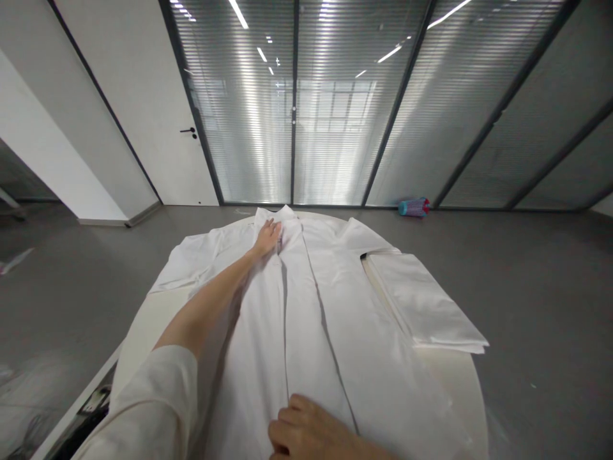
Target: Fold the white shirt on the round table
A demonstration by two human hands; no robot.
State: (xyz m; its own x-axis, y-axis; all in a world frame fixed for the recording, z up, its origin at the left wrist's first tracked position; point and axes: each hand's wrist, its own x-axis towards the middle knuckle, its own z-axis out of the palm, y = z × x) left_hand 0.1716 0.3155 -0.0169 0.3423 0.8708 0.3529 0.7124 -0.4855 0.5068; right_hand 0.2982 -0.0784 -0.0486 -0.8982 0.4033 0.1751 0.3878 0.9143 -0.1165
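Observation:
A white long-sleeved shirt [306, 306] lies face up and spread on a round white table [454, 390], with its collar [282, 217] at the far end. One sleeve, folded into a flat rectangle [424, 303], lies at the right side and hangs past the table's rim. My left hand [267, 238] rests flat on the chest near the collar, holding nothing. My right hand [306, 431] lies at the near end on the front opening, its fingers bent against the cloth. Its thumb is hidden, so any grip is unclear.
A grey floor [541, 281] surrounds the table. A blue and red cylindrical object [413, 207] lies on the floor near the far wall, a glass partition with blinds [292, 108]. A white door [158, 108] stands at the far left. Dark equipment [90, 409] shows at lower left.

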